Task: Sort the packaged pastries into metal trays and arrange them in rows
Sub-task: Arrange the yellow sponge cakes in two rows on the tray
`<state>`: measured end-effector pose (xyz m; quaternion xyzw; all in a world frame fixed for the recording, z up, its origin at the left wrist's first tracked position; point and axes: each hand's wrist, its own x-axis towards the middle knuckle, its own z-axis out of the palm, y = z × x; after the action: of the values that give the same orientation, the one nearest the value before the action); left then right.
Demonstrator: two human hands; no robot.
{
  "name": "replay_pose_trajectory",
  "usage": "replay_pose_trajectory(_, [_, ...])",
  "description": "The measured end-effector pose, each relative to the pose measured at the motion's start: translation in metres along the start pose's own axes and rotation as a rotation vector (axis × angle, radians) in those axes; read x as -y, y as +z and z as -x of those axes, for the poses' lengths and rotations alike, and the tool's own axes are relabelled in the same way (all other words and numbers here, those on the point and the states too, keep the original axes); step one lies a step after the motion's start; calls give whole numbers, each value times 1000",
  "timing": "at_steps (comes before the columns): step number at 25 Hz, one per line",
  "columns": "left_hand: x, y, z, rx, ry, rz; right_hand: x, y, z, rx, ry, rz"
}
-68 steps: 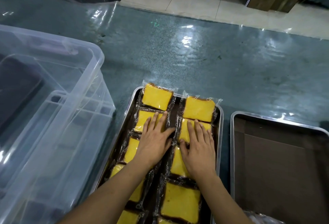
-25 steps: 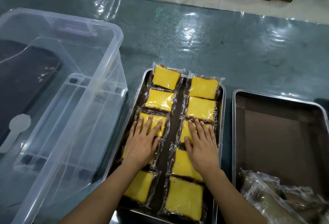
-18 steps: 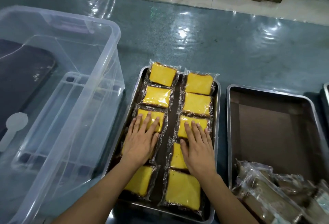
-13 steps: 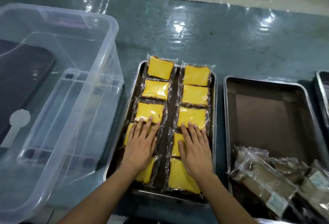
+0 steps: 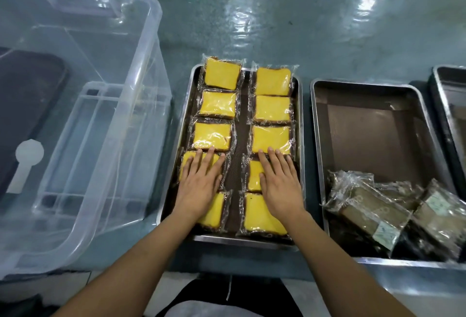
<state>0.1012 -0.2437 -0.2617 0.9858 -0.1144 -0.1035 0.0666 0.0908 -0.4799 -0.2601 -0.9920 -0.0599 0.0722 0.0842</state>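
Clear plastic sheeting covers the teal desk (image 5: 252, 26), and every tray stands on it.

Nearest the person, the left hand (image 5: 199, 185) and the right hand (image 5: 281, 185) both lie flat, grip released, fingers straight, palms pressing on the fourth packet of each column in the metal tray (image 5: 301, 140). Flat pressure of this kind suits squaring packets against their neighbours without crumpling the wrap, so I judge this a straightening pass. Beneath the wrists lie the last two yellow pastries (image 5: 262, 213); past the fingertips, three more pairs run to the far rim, the farthest two overlapping it. Ten packets make two rows with a dark gap between; this tray looks full.

Right of the right hand, a second tray (image 5: 365, 84) holds a loose heap of brown packaged pastries (image 5: 373, 208) at its near end, still unsorted. Further right, a third tray (image 5: 438, 72) shows only its edge.

Left of the left hand stands a large clear bin (image 5: 141, 89), close beside the tray and crowding that side.
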Motion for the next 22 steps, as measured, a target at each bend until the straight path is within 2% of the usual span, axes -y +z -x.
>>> replay_pose_trajectory(5, [-2, -6, 25, -33, 86, -22, 14, -4, 31, -17, -33, -73])
replay_pose_trajectory(8, [0, -1, 44, 29, 120, -71, 19, 2, 53, 36, -78, -68])
replay_pose_trajectory(22, [4, -11, 56, 112, 53, -57, 22, -6, 70, 149, -28, -47])
